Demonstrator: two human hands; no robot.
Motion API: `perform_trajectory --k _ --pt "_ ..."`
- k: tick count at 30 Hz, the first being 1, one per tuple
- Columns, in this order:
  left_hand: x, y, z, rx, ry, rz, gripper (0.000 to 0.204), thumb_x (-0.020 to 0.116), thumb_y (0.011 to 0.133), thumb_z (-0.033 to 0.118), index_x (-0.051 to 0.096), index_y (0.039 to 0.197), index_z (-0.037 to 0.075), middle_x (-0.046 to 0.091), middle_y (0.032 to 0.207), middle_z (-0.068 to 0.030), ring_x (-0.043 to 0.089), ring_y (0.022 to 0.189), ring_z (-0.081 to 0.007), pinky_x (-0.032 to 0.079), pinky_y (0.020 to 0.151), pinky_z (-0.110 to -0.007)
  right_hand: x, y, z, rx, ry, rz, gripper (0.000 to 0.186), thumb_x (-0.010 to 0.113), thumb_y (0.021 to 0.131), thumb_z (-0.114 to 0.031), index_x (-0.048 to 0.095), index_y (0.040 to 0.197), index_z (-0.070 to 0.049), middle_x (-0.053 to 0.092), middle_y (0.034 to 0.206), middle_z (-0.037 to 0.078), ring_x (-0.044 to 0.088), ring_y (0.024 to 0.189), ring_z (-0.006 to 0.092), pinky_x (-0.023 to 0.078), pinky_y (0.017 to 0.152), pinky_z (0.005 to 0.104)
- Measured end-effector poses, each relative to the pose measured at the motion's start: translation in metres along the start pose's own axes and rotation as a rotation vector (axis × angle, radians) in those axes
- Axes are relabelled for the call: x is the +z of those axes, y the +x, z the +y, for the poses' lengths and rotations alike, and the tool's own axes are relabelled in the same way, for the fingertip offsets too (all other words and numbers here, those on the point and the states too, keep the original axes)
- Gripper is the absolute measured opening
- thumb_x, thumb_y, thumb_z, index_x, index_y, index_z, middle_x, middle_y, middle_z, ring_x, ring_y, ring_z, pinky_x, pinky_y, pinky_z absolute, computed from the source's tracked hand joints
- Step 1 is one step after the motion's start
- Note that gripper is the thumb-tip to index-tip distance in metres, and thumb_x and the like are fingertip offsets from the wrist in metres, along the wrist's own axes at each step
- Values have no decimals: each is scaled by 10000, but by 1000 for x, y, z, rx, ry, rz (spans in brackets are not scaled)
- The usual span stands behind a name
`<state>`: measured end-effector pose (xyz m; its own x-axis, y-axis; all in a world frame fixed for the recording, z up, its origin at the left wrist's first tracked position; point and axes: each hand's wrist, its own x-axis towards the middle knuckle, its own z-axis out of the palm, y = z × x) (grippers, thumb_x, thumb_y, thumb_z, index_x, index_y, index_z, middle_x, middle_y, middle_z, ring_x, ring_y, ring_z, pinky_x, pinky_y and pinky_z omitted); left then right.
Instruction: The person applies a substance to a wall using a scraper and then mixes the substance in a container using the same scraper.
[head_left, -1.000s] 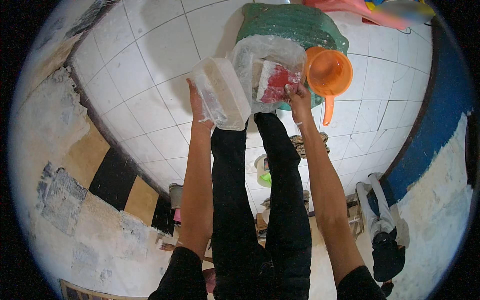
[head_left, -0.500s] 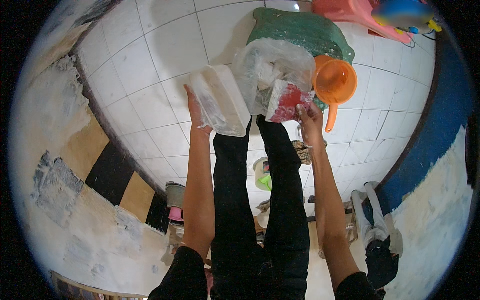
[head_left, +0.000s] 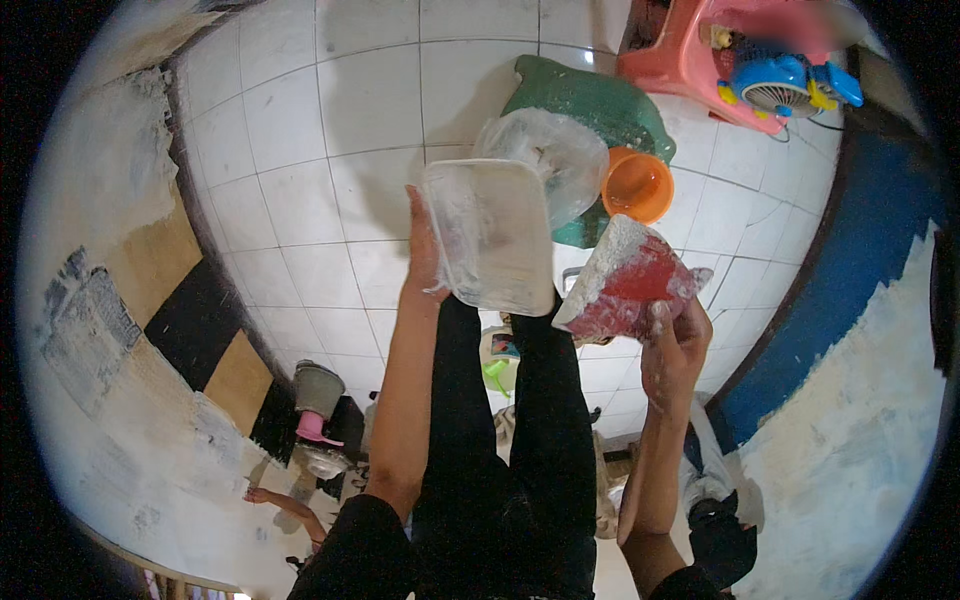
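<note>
My left hand (head_left: 424,245) is closed round the side of a shallow, translucent white plastic tub (head_left: 495,235), which is tilted and smeared white inside. To its right, my right hand (head_left: 678,345) pinches a red putty scraper (head_left: 648,280). White putty coats the scraper's far edge, apart from the tub. Just beyond the tub, a clear plastic bag (head_left: 575,160) with pale material in it rests against a green sack (head_left: 560,90). An orange dipper (head_left: 640,187) stands beside the bag, its handle hidden behind the scraper.
A pink stool (head_left: 680,60) and a blue fan (head_left: 780,85) stand at the far right. At the lower left are a grey bucket (head_left: 318,388) and another person's arm (head_left: 290,505). Patchy plastered walls (head_left: 120,340) flank the white tiled floor (head_left: 370,110).
The tub has moved right and nearer, turning its inside more toward view. The scraper has come nearer and right, away from the bag. Another person's arm has appeared at lower left.
</note>
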<state>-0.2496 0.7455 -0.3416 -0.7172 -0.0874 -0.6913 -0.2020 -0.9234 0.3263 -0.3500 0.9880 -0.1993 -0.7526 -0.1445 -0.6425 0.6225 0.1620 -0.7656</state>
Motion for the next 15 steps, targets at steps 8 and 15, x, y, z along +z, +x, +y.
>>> perform_trajectory --k 8,15 --pt "113 -15 -12 136 37 148 749 335 940 646 455 1306 3 561 1202 -116 563 1060 -186 468 917 -334 74 -27 -64 -519 -791 73 122 625 873 -23 630 969 52 532 584 30 427 512 52 335 450 233" --pt "154 -35 1 208 128 234 689 326 968 603 590 1107 -18 618 1017 -72 581 902 -132 493 778 -292 85 -32 -81 -604 -899 -1 251 618 814 4 607 1064 23 650 833 202 650 694 327 524 582 367"
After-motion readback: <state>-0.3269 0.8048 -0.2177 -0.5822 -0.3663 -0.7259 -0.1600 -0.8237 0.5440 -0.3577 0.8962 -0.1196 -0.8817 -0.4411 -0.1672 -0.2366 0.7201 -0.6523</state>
